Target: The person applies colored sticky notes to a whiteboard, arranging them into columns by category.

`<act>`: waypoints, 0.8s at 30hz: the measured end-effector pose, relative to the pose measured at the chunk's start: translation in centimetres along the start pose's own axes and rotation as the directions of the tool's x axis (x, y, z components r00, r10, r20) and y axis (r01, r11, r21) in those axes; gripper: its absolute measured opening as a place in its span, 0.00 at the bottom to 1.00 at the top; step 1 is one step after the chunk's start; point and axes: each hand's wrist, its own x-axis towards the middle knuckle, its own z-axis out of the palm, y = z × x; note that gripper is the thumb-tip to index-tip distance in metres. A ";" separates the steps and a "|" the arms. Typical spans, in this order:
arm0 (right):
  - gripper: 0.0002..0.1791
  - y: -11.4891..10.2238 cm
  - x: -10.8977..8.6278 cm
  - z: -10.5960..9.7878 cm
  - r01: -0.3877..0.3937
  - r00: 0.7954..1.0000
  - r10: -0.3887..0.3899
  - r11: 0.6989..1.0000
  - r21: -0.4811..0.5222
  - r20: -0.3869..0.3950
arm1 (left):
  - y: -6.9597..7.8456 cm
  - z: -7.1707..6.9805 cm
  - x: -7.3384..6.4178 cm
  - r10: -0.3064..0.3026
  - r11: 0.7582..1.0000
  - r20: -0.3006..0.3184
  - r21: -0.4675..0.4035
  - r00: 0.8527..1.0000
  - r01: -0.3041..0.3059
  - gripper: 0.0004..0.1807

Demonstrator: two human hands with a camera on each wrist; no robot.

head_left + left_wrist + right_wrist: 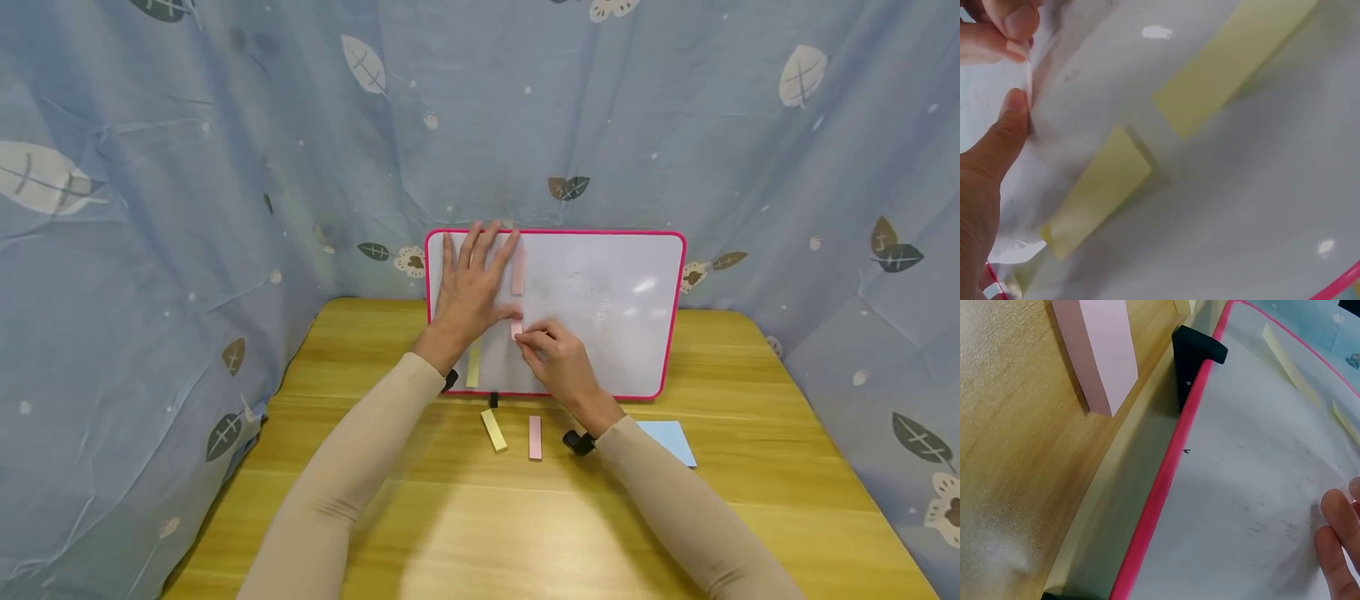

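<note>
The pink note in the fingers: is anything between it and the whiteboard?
Nothing visible. The right hand pinches the pink note right at the whiteboard, with the left hand lying flat beside it on the board.

Both arms wear long, close-fitting sleeves of a plain beige, smooth cloth with soft folds along the forearms, running from the bottom edge of the head view up toward the middle. Each sleeve ends at the wrist, leaving the left hand (474, 287) and the right hand (561, 360) bare, with no rings or gloves to be seen. At each wrist sits a small black device: one (450, 381) at the left cuff, another (578, 442) at the right cuff, lower centre of the frame. Fingernails are short and unpainted
</note>
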 end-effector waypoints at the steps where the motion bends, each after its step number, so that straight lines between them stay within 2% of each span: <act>1: 0.10 0.1 0.0 0.0 0.001 1.000 -0.001 1.000 0.002 0.003 | 0.1 0.0 -0.1 -0.002 1.000 0.004 0.000 1.000 0.002 0.76; 3: 0.11 0.1 0.0 0.0 -0.002 1.000 0.002 1.000 0.007 0.008 | 0.2 -0.1 -0.3 -0.002 1.000 0.012 -0.006 1.000 0.002 0.75; 10: 0.12 0.2 0.0 -0.2 -0.009 1.000 0.008 1.000 0.021 0.029 | 0.1 -0.4 -1.4 0.021 1.000 -0.018 -0.020 1.000 -0.021 0.68; 18: 0.09 0.1 -1.3 -0.8 -0.039 0.998 0.039 0.999 0.004 0.041 | 0.2 0.3 -3.7 0.060 0.997 -0.039 -0.054 0.997 -0.062 0.56; 24: 0.07 0.3 -2.2 -1.3 -0.066 0.997 0.065 0.997 0.026 0.047 | 0.5 0.2 -5.3 0.073 0.995 -0.039 -0.071 0.997 -0.076 0.52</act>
